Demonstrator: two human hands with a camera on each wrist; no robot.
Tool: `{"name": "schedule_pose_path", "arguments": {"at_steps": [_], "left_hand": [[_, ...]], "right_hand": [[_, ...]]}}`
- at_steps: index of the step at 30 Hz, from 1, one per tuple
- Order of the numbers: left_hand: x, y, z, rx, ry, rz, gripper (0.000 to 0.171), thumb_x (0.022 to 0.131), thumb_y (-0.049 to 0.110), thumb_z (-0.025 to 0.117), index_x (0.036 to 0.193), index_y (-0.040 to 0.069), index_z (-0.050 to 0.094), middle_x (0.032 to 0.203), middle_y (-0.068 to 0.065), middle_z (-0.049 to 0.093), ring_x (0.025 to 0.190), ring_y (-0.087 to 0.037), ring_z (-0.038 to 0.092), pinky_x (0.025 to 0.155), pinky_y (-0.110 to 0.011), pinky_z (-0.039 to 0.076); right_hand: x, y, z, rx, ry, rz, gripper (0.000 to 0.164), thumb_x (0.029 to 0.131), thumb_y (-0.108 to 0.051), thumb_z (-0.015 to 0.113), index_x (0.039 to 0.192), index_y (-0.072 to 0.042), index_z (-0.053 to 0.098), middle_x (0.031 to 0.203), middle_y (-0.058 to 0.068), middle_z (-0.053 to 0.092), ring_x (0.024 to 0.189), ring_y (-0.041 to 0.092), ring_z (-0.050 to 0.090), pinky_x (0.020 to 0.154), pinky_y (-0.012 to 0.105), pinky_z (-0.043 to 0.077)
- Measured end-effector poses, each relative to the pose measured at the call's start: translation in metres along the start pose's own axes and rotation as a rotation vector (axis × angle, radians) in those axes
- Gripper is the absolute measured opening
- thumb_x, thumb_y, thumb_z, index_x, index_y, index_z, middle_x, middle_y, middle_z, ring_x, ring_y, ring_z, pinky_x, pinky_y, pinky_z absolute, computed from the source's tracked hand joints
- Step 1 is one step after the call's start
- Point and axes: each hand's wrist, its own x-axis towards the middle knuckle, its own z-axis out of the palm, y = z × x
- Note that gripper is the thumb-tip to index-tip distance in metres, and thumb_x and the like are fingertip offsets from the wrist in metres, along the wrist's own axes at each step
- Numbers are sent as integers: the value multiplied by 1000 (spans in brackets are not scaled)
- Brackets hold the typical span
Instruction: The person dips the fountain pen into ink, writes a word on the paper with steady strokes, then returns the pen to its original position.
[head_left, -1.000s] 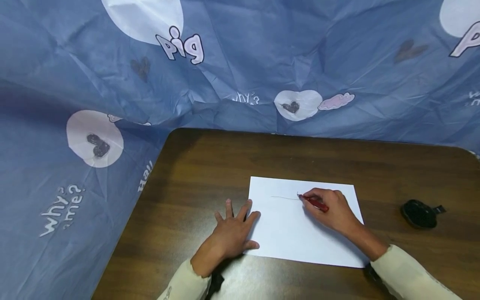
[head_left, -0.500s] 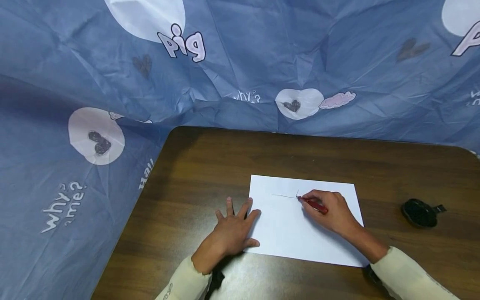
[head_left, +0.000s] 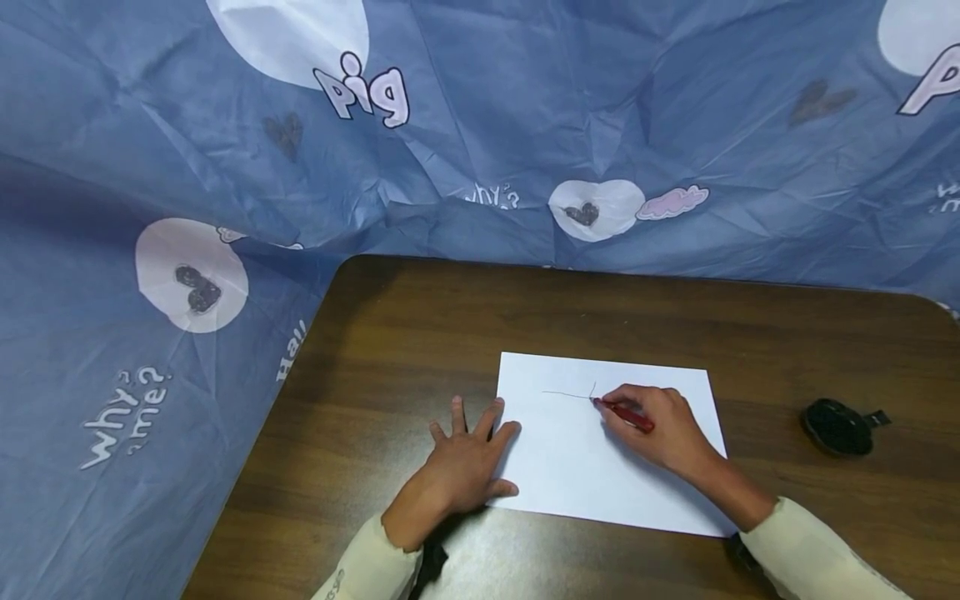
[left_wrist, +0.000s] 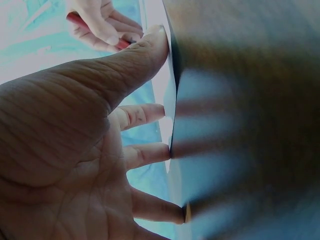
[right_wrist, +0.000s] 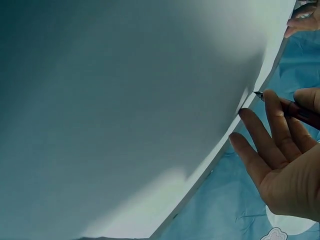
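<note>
One red pen [head_left: 633,417] — tip protruding — pinched in the right grip [head_left: 667,429].

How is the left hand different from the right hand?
The left hand has its fingers spread wide, while the right hand pinches a red pen. The left hand is at the left edge of the paper, but the right hand is farther in, over the sheet. Both hands come out of pale sleeves.

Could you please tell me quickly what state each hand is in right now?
Left hand: open, fingers spread, at the left edge of the paper.
Right hand: closed, holding a red pen.
</note>
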Motion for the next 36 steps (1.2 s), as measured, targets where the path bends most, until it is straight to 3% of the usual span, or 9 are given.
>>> {"name": "schedule_pose_path", "arguments": {"at_steps": [7,36], "left_hand": [[0,1,-1,-2,-1,-5,77,85,57,70,148,22,41,161,-13,26,134,-66,24,88,-78,36],[0,0,-1,-28,3,2,78,86,54,71,149,20,40,162,-14,25,134,-67,21,89,-78,35]], "right_hand": [[-3,-5,2,6,-22,-9,20,85,-13,79,104,-9,77,98,2,76,83,14,67,69,34,51],[-13,-23,11,31,-109,1,21,85,-16,80,106,-13,77,102,-3,75,95,17,70,86,47,53]]}}
